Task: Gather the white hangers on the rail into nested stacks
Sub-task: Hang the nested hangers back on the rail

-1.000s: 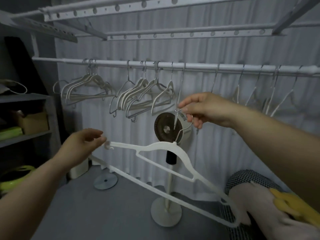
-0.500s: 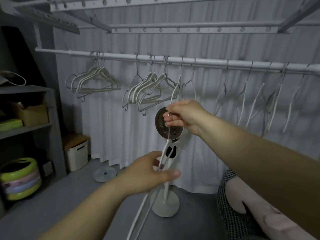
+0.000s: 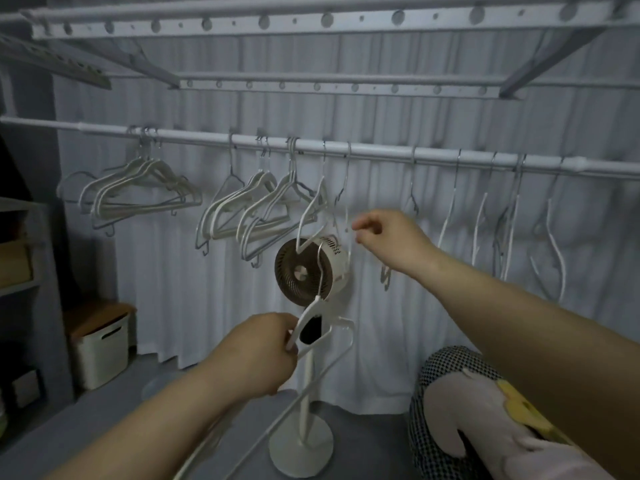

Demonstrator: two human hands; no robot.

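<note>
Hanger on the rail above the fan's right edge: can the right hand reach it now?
Likely yes: the right hand is level with that hanger, fingertips almost at it, nothing between.

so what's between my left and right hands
Head view: the fan head fills the gap between left hand and right hand, with the wire hook of the held hanger crossing in front of it.

A round pedestal fan (image 3: 304, 271) stands on a white pole and disc base (image 3: 300, 455) before a pleated white curtain (image 3: 194, 289). At left, a white storage box (image 3: 104, 351) with a wooden lid sits beside grey shelves (image 3: 20, 289). A checkered cushion (image 3: 436, 372) lies lower right.
</note>
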